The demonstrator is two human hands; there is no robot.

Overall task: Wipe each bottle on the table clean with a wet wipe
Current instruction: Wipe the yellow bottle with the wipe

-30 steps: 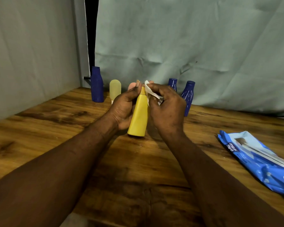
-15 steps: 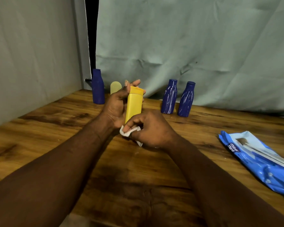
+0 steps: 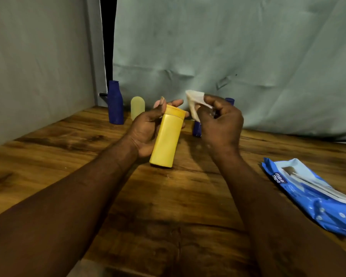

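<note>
Fingers point(image 3: 174, 102) of the left hand point(image 3: 146, 126) wrap the yellow bottle point(image 3: 167, 140), tilted low over the bench point(image 3: 168, 206); the right hand point(image 3: 222, 124) pinches a limp wet wipe point(image 3: 194, 102) beside its cap. Likely light, stiff, slick plastic: grip mid-body. Five bottles: this, one pale yellow bottle point(image 3: 137, 107), three blue bottles point(image 3: 115, 102) far behind; one wipes pack point(image 3: 308, 192) right.

Mid-frame, the right grip point(image 3: 221, 124) hides most of two bottles: the first blue bottle point(image 3: 229, 100) shows only its cap, the second blue bottle point(image 3: 197, 129) only its base. The left grip point(image 3: 146, 128) covers part of the pale bottle point(image 3: 137, 106). The wipes pack point(image 3: 308, 196) is cut off at the right edge. Left of centre, a dark object point(image 3: 102, 94) behind the tall blue bottle point(image 3: 115, 102) is too small to identify.
</note>
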